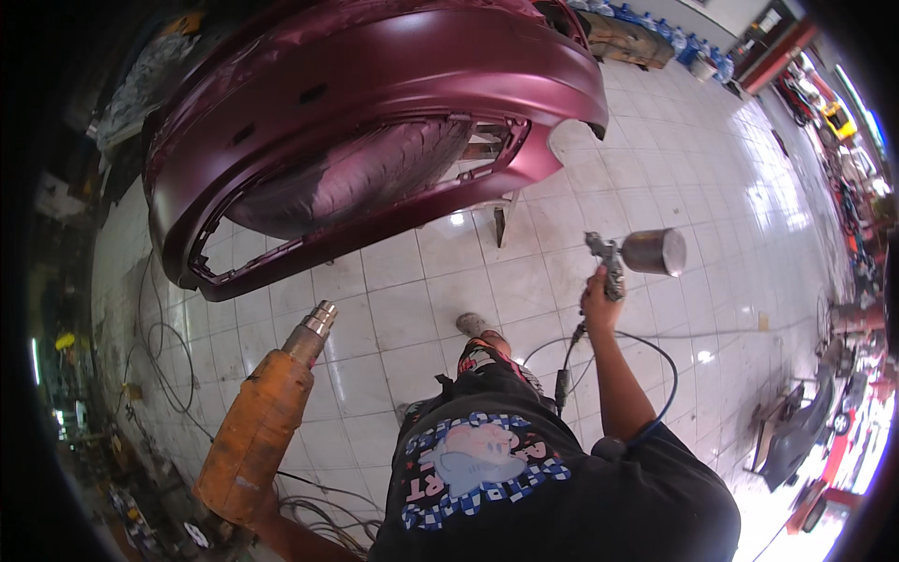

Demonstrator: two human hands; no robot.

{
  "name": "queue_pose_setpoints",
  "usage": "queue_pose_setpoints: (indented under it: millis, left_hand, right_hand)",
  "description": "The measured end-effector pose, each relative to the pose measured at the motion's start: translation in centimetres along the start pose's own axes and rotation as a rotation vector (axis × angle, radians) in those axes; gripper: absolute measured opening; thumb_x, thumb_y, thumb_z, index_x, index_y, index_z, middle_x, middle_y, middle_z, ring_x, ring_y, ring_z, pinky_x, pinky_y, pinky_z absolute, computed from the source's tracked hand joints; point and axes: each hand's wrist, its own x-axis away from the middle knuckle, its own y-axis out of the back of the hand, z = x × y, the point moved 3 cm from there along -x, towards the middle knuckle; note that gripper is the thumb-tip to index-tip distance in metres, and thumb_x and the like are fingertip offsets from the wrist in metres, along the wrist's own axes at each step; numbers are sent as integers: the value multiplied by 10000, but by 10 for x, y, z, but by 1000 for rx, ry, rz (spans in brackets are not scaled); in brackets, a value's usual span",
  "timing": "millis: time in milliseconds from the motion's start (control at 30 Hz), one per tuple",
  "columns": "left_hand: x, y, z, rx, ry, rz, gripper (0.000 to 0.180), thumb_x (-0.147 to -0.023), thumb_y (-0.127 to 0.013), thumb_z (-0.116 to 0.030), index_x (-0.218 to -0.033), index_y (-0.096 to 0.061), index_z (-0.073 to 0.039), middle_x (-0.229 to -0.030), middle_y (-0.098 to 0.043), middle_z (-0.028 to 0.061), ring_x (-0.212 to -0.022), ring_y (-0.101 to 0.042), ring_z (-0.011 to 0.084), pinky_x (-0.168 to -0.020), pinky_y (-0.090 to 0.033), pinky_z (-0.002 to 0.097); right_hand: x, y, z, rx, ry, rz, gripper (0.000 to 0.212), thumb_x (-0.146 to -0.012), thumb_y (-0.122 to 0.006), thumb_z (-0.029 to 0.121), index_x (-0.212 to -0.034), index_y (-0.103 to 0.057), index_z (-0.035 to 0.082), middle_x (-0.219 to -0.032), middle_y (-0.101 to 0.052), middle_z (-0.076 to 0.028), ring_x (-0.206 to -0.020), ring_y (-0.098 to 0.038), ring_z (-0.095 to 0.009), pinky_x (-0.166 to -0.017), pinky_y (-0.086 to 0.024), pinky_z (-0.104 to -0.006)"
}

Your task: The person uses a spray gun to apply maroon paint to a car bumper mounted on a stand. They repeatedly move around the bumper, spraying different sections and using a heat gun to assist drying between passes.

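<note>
Left hand (269, 510) grips a heat gun (262, 407), right hand (597, 302) a spray gun (609, 259), both clear of the maroon bumper (393, 70), likely protecting paint.

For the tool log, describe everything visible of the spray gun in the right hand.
The spray gun looks like worn, stained grey metal. A rounded, dull brownish-grey cup sticks out to the right. The right hand grips the handle, hiding part of it; a dark hose appears to join underneath. It is held clear of the tiled floor, right of the purple bumper.
</note>
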Motion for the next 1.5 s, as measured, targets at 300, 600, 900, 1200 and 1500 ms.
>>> queue_pose_setpoints:
  millis: [300,600,900,1200,1500]
  left_hand:
    - [12,46,64,34,285,412,777,-861,-805,-411,-1476,-488,-56,-1517,-496,153,-1415,-427,309,-1201,-285,419]
    - [64,107,147,304,316,65,683,-835,-855,-232,-1383,-534,19,-1365,-602,160,-1272,-560,287,-1067,-454,395]
    - [99,152,170,547,650,-273,716,-818,-850,-90,-1405,-462,42,-1364,-562,180,-1229,-570,291,-1052,-469,398]
    - [110,134,210,651,532,-310,620,-872,-808,-87,-1378,-480,56,-1362,-569,140,-1207,-562,233,-1008,-485,365]
    - [38,88,179,788,628,-44,653,-885,-816,-187,-1374,-479,87,-1335,-597,156,-1135,-620,245,-928,-553,354]
  right_hand:
    - [231,-126,-10,113,200,174,441,-1003,-649,174,-1380,-500,1,-872,-613,-32,-744,-558,-114,-679,-472,-270]
    - [417,-286,16,227,400,575,563,-967,-692,187,-1466,-440,127,-992,-712,-227,-906,-721,-402,-736,-546,-397]
    - [524,-445,42,288,227,754,499,-983,-673,277,-1430,-507,130,-994,-716,-219,-887,-689,-399,-778,-528,-398]
    - [457,-414,75,169,328,607,436,-976,-697,230,-1355,-553,67,-928,-700,-125,-835,-634,-188,-773,-512,-336]
    - [282,-221,132,162,253,339,173,-988,-685,251,-1025,-584,116,-648,-517,57,-463,-440,-38,-384,-341,-255]
